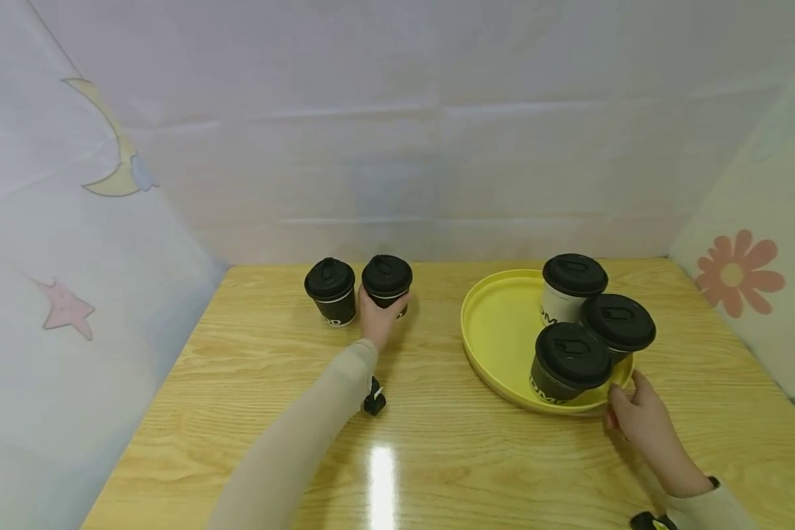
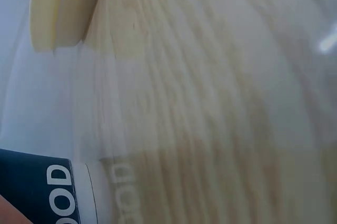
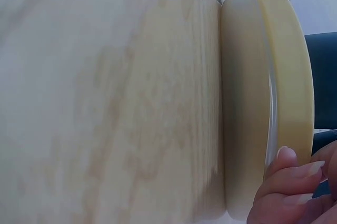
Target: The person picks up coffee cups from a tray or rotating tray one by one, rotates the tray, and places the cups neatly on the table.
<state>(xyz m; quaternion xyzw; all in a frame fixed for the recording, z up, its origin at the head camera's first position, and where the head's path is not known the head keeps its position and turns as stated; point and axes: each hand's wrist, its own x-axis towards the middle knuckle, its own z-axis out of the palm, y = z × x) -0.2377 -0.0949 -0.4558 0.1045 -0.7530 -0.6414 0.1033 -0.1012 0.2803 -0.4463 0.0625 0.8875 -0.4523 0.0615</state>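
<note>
My left hand (image 1: pixel 377 320) grips a black lidded paper cup (image 1: pixel 387 276) standing at the back of the table. Just left of it stands another black lidded cup (image 1: pixel 332 291). In the left wrist view the lower part of a dark cup (image 2: pixel 37 187) with white letters shows beside a sliver of finger. My right hand (image 1: pixel 642 412) pinches the near right rim of a round yellow tray (image 1: pixel 497 331); in the right wrist view its fingers (image 3: pixel 289 182) curl at the tray's edge. On the tray are a white cup (image 1: pixel 563 302) and two dark cups (image 1: pixel 570 368), all with black lids.
The wooden table (image 1: pixel 450 449) meets a pale cloth backdrop (image 1: pixel 397 147) behind and at both sides. A black wrist device (image 1: pixel 374 397) hangs under my left sleeve. The cups on the tray crowd its right half.
</note>
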